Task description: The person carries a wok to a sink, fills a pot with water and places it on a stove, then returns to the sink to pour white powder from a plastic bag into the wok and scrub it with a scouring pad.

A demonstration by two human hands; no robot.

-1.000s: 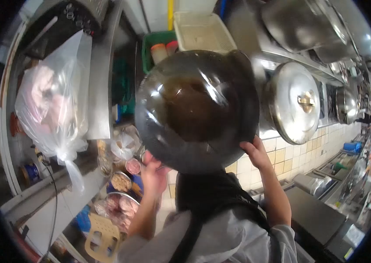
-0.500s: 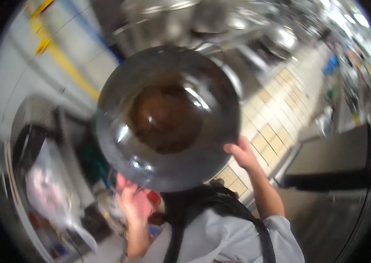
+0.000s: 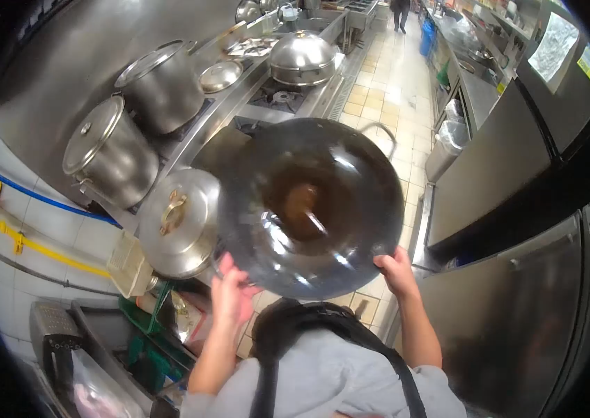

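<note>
Since the frame 0.5 s ago, the view has swung round: the stove pots now stand at the left and the aisle runs up the top, while the wok sits further right and a little lower in view. In this head view, the wok is held up in front of the person's dark apron, its bowl turned toward the camera. Both hands grasp it. The left hand is closed around the lower left side, by a loop handle; the right hand pinches the lower right rim, thumb over the edge, its other fingers mostly hidden. A 2nd loop handle at the upper right is free of any hand. The bowl's middle is shiny and brown; I cannot tell whether that is liquid or a coating.

Just left of the wok is a big round lid, partly hidden behind it. Beyond that, 2 tall lidded pots stand on the stove, and 1 domed steel cover rests farther up. Steel cabinets line the right side. Well along the tiled floor, 1 other person is partly in view.
</note>
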